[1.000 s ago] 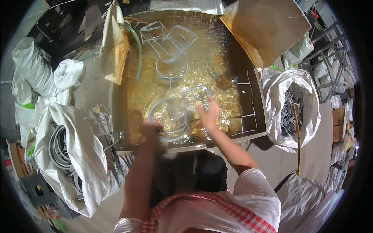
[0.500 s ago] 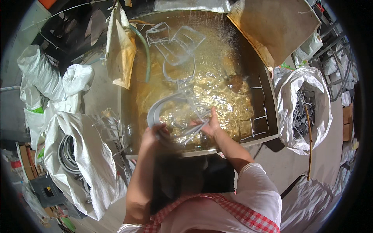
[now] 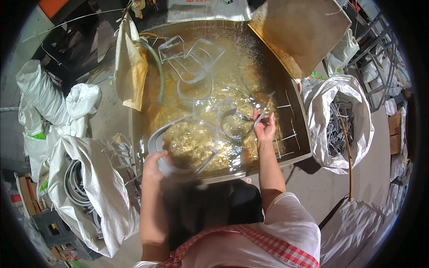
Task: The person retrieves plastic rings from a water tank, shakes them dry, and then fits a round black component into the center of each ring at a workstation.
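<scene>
Both hands are over a tank of moving, yellowish water, whose rim [image 3: 286, 165] is in front of me. My left hand [image 3: 155, 164] is closed round a bundle of grey, flat plastic-looking loops [image 3: 155, 144] at the tank's near left. To the right, my right hand [image 3: 265, 128] grips a thinner grey strip loop [image 3: 230, 129] with the fingers bent round its edge. The lower part of the left bundle is smeared by motion. Farther back, pale frame-shaped loops [image 3: 199, 58] lie in the water.
At the left stands a white woven sack [image 3: 105, 192] with coiled grey hoops [image 3: 77, 181]. An open white sack [image 3: 364, 134] of grey scraps [image 3: 340, 129] is at the right, a stick [image 3: 348, 156] leaning from it. A green hose [image 3: 159, 67] dips into the tank beside a brown board [image 3: 299, 35].
My hands have moved apart: the left one leftward with the grey loop bundle, the right one rightward and farther away with the thinner loop. The view has shifted slightly.
</scene>
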{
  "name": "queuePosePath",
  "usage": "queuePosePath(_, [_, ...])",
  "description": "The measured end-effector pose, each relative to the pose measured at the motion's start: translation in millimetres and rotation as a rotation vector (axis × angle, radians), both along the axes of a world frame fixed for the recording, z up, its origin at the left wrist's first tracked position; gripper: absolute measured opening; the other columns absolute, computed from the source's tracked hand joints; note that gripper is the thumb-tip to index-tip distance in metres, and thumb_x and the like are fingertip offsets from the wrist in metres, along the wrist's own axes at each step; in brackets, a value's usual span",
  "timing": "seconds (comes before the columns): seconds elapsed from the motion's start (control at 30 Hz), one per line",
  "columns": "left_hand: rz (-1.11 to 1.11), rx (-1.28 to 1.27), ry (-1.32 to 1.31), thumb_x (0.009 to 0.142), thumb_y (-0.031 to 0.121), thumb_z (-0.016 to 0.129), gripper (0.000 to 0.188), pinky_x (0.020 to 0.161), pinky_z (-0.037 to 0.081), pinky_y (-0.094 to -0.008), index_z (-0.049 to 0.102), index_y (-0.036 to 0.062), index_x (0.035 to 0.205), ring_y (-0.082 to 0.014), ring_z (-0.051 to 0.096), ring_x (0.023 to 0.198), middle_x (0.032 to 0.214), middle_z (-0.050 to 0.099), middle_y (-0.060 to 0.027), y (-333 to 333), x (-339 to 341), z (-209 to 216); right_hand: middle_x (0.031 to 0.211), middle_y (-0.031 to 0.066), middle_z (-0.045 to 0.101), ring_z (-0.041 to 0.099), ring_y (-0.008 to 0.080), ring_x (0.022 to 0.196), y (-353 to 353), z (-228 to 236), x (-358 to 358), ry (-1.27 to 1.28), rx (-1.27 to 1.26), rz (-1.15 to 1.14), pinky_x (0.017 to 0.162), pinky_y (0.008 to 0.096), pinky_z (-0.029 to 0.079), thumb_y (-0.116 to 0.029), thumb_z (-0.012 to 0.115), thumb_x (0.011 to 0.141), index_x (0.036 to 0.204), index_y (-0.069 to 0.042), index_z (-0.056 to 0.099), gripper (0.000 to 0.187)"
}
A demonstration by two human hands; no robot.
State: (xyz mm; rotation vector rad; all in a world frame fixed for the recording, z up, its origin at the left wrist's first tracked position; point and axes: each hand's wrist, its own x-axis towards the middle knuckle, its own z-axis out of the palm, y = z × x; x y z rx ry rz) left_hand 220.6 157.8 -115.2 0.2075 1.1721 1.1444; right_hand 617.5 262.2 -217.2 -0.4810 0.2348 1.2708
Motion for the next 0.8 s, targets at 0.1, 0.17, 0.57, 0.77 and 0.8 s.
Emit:
queuePosePath(0.1, [0.066, -0.035, 0.035, 0.076, -0.001, 0.052, 0.045, 0.058, 0.047, -0.0364, 0.052, 0.0054, 0.12, -0.0191, 0.053, 0.06, 0.078, 0.057, -0.0086, -1.5, -5.5, -4.0, 0.106, 0.0192, 0.052, 0.05, 0.0327, 0.101, -12.4, 16.7, -4.7, 0.195, 0.071, 0.041, 0.098, 0.0462, 0.041, -0.034, 0.07, 0.079, 0.105, 0.005, 0.046, 0.053])
queuePosePath(0.17, [0.078, -0.086, 0.132, 0.077, -0.001, 0.052, 0.042, 0.057, 0.048, -0.035, 0.053, 0.0057, 0.118, -0.0181, 0.053, 0.06, 0.078, 0.057, -0.0079, 1.1, -7.1, -12.2, 0.103, 0.017, 0.055, 0.053, 0.0304, 0.095, -8.1, -9.8, 1.9, 0.239, 0.022, -0.017, 0.096, 0.0453, 0.043, -0.033, 0.067, 0.083, 0.105, 0.003, 0.047, 0.047])
queuePosePath(0.57, [-0.054, 0.114, -0.001, 0.084, 0.006, 0.056, 0.029, 0.06, 0.047, -0.0254, 0.055, -0.0015, 0.112, -0.0136, 0.054, 0.061, 0.074, 0.055, -0.0042, 4.2, 33.7, 3.7, 0.091, 0.0026, 0.06, 0.051, 0.0157, 0.075, -28.6, 5.2, -16.1, -0.051, 0.23, 0.261, 0.071, 0.0293, 0.044, -0.02, 0.055, 0.091, 0.125, -0.011, 0.048, 0.036])
queuePosePath(0.77, [-0.357, 0.703, 1.089, 0.077, 0.009, 0.058, 0.04, 0.066, 0.049, -0.0351, 0.058, 0.0044, 0.117, -0.0261, 0.062, 0.076, 0.092, 0.063, -0.0163, 8.3, 89.4, -17.4, 0.084, 0.0025, 0.063, 0.061, 0.0158, 0.077, -17.3, 113.9, -70.7, -0.785, 0.274, 0.799, 0.073, 0.032, 0.051, -0.008, 0.072, 0.076, 0.105, -0.012, 0.054, 0.034])
queuePosePath(0.8, [-0.423, 0.66, 1.152, 0.078, 0.007, 0.057, 0.037, 0.066, 0.05, -0.0354, 0.059, 0.0043, 0.115, -0.0251, 0.062, 0.074, 0.09, 0.063, -0.0155, 9.4, 95.9, -12.1, 0.081, 0.0023, 0.064, 0.061, 0.015, 0.074, -23.2, 130.9, -86.7, -0.908, 0.212, 0.844, 0.069, 0.0302, 0.052, -0.008, 0.073, 0.075, 0.098, -0.012, 0.056, 0.029])
